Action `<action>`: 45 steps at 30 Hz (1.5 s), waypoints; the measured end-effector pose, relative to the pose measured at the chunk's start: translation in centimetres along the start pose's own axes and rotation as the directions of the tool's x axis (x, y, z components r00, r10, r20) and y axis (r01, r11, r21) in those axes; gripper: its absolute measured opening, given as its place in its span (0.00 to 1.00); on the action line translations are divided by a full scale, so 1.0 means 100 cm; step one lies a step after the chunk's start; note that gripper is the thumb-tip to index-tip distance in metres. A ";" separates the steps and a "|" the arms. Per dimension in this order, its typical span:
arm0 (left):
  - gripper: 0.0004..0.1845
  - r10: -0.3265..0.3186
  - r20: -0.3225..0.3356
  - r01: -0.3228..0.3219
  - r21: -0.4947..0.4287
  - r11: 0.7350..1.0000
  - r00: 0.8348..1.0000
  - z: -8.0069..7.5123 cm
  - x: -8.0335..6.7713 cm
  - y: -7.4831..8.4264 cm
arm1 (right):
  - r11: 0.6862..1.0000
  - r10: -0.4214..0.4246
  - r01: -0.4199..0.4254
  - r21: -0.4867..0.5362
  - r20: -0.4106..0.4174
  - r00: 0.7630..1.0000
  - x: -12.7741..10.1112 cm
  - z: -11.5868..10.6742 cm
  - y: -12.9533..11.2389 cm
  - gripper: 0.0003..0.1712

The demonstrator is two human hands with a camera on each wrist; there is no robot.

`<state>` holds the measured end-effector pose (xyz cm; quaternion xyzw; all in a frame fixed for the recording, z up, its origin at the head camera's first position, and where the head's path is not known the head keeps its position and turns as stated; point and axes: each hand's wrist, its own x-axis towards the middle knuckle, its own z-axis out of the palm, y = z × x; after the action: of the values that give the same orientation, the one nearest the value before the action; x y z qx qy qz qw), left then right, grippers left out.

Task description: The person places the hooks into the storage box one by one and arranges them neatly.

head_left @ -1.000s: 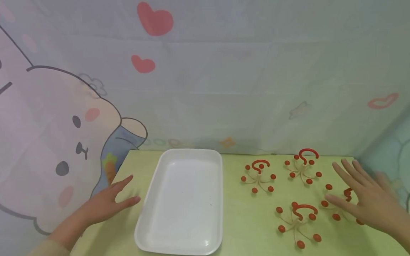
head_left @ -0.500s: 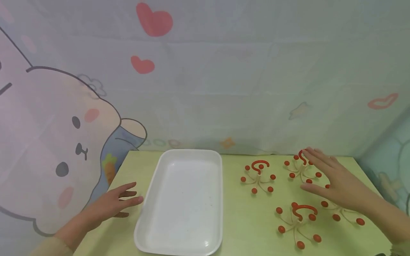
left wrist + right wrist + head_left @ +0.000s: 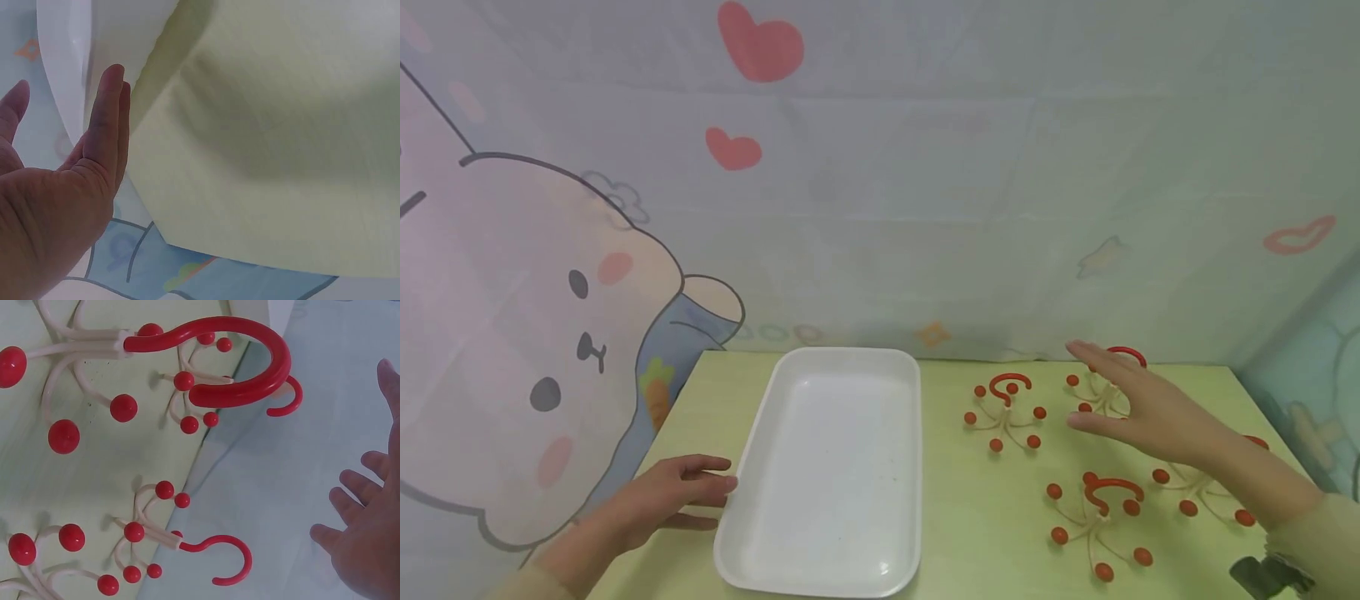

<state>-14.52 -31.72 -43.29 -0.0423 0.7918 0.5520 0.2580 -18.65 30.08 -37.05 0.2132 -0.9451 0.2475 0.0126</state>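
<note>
head view: your right hand (image 3: pixel 1150 408) hovers with fingers spread and straight, holding nothing, over the far-right hanger (image 3: pixel 1105 387), whose red hook (image 3: pixel 1126 355) shows just beyond your fingertips. the far-left hanger (image 3: pixel 1004 410) lies just to the hand's left, a near hanger (image 3: pixel 1097 517) below the palm, and a fourth hanger (image 3: pixel 1206 492) lies partly under your forearm. your left hand (image 3: pixel 662 500) is flat and relaxed on the green table (image 3: pixel 985 517), fingertips touching or just beside the near left rim of the white tray (image 3: pixel 827 475); which, cannot tell.

risk, as a judgement: the thin ball-tipped arms splay wide and sit close together, so a broad grab may snag a neighbour or drag the one beneath your forearm. the tray looks light; a push from your left fingertips could slide it.
</note>
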 end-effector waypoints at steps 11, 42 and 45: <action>0.30 0.003 0.020 -0.003 -0.025 1.000 1.000 0.009 0.002 -0.014 | 0.998 -0.033 0.032 0.053 0.030 0.999 0.020 0.008 0.003 0.55; 0.24 0.024 0.021 -0.022 -0.101 0.995 0.999 0.010 0.006 -0.039 | 0.974 0.001 -0.007 0.225 0.027 1.000 0.070 0.049 0.027 0.35; 0.24 0.021 0.023 -0.019 -0.102 0.995 1.000 0.010 0.006 -0.039 | 0.965 0.024 -0.032 0.259 0.032 0.999 0.071 0.051 0.026 0.33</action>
<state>-13.32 -32.24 -47.15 -0.0409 0.7600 0.5945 0.2595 -25.75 26.96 -41.80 0.2033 -0.9076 0.3659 -0.0326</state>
